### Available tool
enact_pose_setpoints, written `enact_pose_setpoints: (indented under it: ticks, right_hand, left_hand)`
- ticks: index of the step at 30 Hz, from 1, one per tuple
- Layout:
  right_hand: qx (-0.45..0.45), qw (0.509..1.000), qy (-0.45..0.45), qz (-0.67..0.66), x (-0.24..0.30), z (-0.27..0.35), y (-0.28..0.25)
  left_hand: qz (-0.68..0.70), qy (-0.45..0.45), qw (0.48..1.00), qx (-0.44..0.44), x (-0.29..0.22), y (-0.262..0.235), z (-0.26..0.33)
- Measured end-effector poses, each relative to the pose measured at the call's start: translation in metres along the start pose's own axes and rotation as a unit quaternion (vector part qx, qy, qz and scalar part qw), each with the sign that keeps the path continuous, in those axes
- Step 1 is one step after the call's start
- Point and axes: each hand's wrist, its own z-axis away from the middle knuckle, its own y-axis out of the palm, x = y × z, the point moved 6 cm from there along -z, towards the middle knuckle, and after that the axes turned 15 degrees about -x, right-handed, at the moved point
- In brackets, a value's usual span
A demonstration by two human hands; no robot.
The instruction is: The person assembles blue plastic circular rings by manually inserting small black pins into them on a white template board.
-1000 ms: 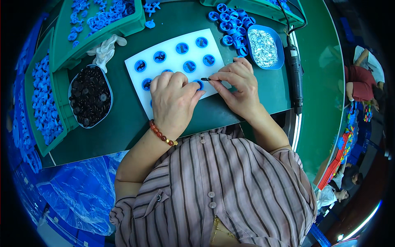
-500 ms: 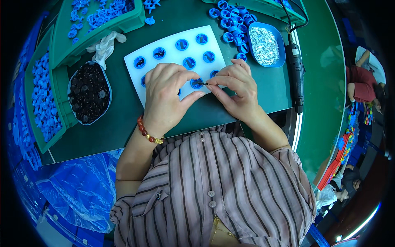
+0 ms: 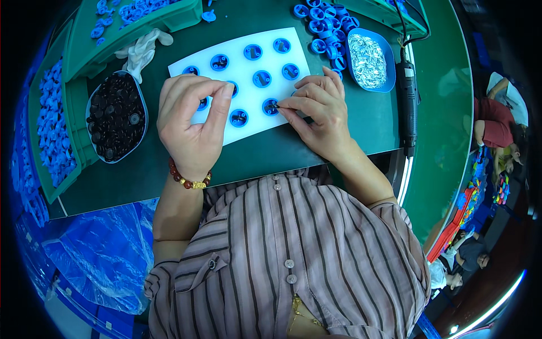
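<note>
A white board (image 3: pixel 248 79) with round holes lies on the green table, with several blue ring parts (image 3: pixel 253 52) seated in it. My right hand (image 3: pixel 316 110) pinches a small dark piece between thumb and forefinger, pressing it onto the blue ring (image 3: pixel 270 107) at the board's near edge. My left hand (image 3: pixel 192 121) hovers over the board's left part, thumb and forefinger curled above another ring; whether it holds anything is hidden.
A blue bowl of small black round parts (image 3: pixel 116 116) sits left of the board. A blue tray of shiny metal bits (image 3: pixel 368 59) and a black electric driver (image 3: pixel 407 107) lie to the right. Green bins (image 3: pixel 76 62) of blue parts stand left and behind. White gloves (image 3: pixel 141 48) lie nearby.
My left hand has drawn away leftward from my right hand. My right hand has stayed at the ring on the board's near edge.
</note>
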Motion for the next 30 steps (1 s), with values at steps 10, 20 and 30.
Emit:
enact_pose_setpoints:
  ticks: [10, 20, 30]
  right_hand:
    - [-0.007, 1.000, 0.014, 0.008, -0.005, -0.005, -0.011]
    - [-0.102, 0.975, 0.055, 0.187, -0.082, -0.023, -0.068]
    - [0.016, 0.963, 0.110, 0.245, -0.118, -0.026, -0.055]
  left_hand:
    - [0.013, -0.028, 1.000, 0.006, -0.003, -0.008, -0.003]
    - [-0.341, -0.075, 0.936, -0.041, 0.045, -0.093, -0.031]
    - [-0.429, -0.063, 0.889, 0.148, 0.090, -0.096, -0.022]
